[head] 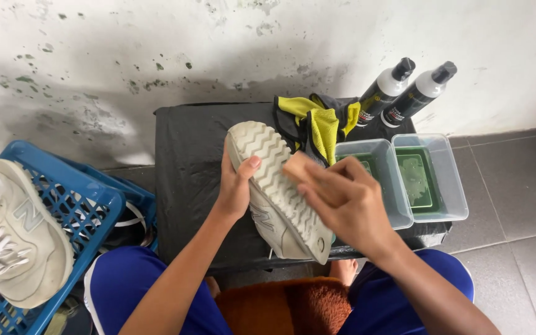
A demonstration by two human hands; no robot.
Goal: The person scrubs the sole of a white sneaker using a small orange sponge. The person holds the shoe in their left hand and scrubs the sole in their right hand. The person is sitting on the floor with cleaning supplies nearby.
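Observation:
My left hand (236,186) grips a cream-white sneaker (274,186) by its side, sole turned up, over a low black-covered table (187,161). The ridged sole runs from upper left to lower right. My right hand (342,198) presses a small wooden brush (298,166) against the sole near its middle; the bristles are hidden under my fingers.
A yellow and dark cloth (317,121) lies at the table's back. Two clear plastic tubs (373,167) (432,177) with green liquid stand at the right, two spray bottles (387,87) (420,93) behind them. A blue crate (88,205) at left holds another white sneaker (13,236). A brown towel (293,304) lies on my lap.

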